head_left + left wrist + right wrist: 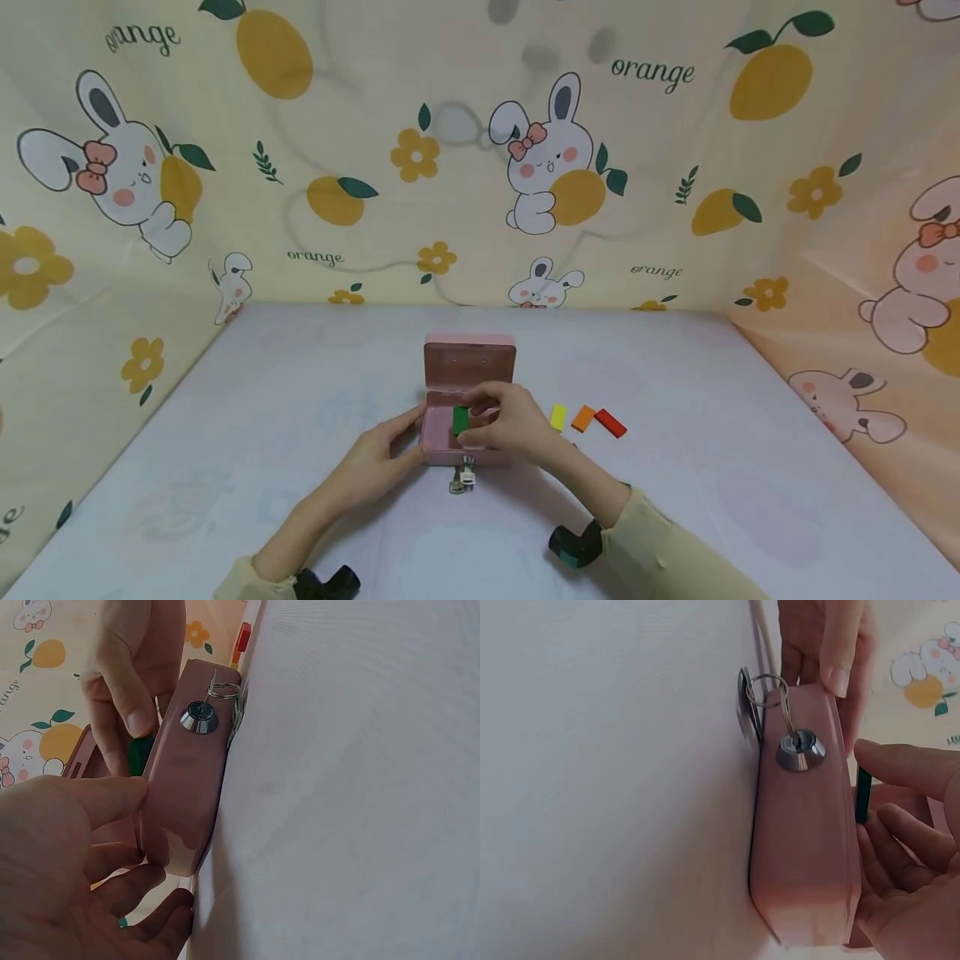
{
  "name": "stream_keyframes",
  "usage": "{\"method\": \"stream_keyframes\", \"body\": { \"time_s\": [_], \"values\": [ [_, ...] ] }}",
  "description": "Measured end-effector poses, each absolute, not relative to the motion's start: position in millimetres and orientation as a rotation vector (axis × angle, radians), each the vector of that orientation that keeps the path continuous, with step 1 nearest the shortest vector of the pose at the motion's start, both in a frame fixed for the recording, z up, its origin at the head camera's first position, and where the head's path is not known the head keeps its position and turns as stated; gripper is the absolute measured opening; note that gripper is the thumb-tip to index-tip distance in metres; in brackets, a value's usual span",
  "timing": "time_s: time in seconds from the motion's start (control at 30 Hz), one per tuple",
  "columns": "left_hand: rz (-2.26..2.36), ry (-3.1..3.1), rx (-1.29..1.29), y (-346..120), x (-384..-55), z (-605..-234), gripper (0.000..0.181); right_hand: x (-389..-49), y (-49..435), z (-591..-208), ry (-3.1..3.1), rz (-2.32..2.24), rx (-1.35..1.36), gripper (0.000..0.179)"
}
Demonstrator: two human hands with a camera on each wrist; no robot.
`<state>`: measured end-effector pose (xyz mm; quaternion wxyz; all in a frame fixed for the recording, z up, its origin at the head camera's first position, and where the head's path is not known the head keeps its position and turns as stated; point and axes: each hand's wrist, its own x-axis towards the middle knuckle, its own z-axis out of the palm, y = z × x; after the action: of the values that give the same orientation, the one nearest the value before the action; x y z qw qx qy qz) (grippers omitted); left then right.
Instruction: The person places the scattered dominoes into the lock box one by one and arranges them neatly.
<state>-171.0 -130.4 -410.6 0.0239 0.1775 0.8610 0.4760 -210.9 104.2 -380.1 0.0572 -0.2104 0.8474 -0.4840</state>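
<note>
A pink metal cash box (442, 457) stands on the table with its lid (470, 367) raised. My left hand (378, 462) holds the box's left side, thumb near the front corner and fingers along the side wall. Over the box's inside, my right hand (517, 425) pinches a green block (461, 420) between thumb and fingers. In the right wrist view the green block (863, 795) shows edge-on, close behind the front rim. A key sits in the front lock (199, 718), with a ring and another key (456, 482) hanging from it.
To the right of the box lie a yellow block (558, 417), an orange block (583, 418) and a red block (611, 423). A white cloth covers the table (300, 375). Behind it hangs a printed curtain (450, 83). Both wrists wear black camera mounts (576, 546).
</note>
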Motion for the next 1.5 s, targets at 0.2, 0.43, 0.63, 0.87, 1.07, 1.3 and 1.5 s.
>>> {"method": "stream_keyframes", "body": {
  "time_s": [0.2, 0.43, 0.63, 0.87, 1.07, 1.3, 1.5],
  "values": [
    [1.475, 2.666, 0.55, -131, -170, -409, 0.062, -214, 94, -382, 2.535, -1.493, -0.622, 0.043],
    [1.464, 2.669, 0.548, -132, -171, -410, 0.062, -223, 82, -390, 2.542, -1.482, -0.588, 0.043],
    [1.464, 2.666, 0.555, -132, -172, -412, 0.062, -229, 71, -398, 2.563, -1.49, -0.558, 0.039],
    [1.459, 2.689, 0.561, -131, -172, -413, 0.062, -228, 64, -404, 2.597, -1.508, -0.555, 0.037],
    [1.453, 2.697, 0.557, -131, -172, -414, 0.062, -228, 63, -405, 2.6, -1.512, -0.539, 0.038],
    [1.447, 2.701, 0.559, -131, -171, -412, 0.062, -228, 64, -405, 2.58, -1.532, -0.537, 0.036],
    [1.457, 2.693, 0.559, -131, -173, -411, 0.062, -230, 63, -403, 2.578, -1.504, -0.549, 0.034]
  ]
}}
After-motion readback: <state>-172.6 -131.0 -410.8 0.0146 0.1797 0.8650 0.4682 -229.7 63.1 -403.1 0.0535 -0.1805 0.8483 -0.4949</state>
